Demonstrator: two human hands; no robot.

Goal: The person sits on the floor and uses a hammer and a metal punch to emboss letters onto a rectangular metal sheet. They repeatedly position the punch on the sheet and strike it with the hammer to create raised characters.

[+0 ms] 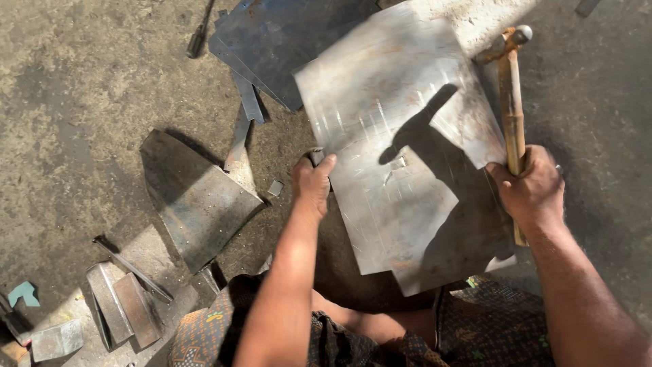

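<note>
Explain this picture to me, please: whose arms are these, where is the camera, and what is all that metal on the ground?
There is no machine here: these are a person's own two bare arms, filmed by one camera worn on their head, looking down. The person sits low on a rough concrete floor, patterned cloth over the knees. The right hand grips the wooden handle of a hammer, its metal head raised. The left hand holds the left edge of a big grey metal sheet and a small dark tool against it; what kind I cannot tell. Around lie darker sheets, a bent plate, thin offcut strips and small metal blocks.
</note>
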